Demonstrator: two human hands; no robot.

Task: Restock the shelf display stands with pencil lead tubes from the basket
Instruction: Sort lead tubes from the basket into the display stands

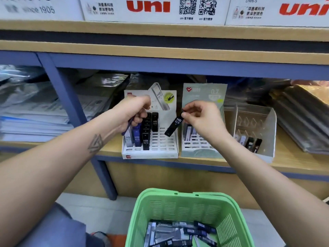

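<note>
Pinched only at its top end by the right hand, the tilted black tube may miss its slot at 7 o'clock, while the left hand grips spare tubes.

A wooden shelf board with a blue metal frame runs across the view, held up by a slanted blue post. White cartons printed with red lettering and square codes stand on the board above. Stacks of papers in clear wrap fill the left bay, and dark wrapped folders lean at the right. Below lies a pale floor.
</note>
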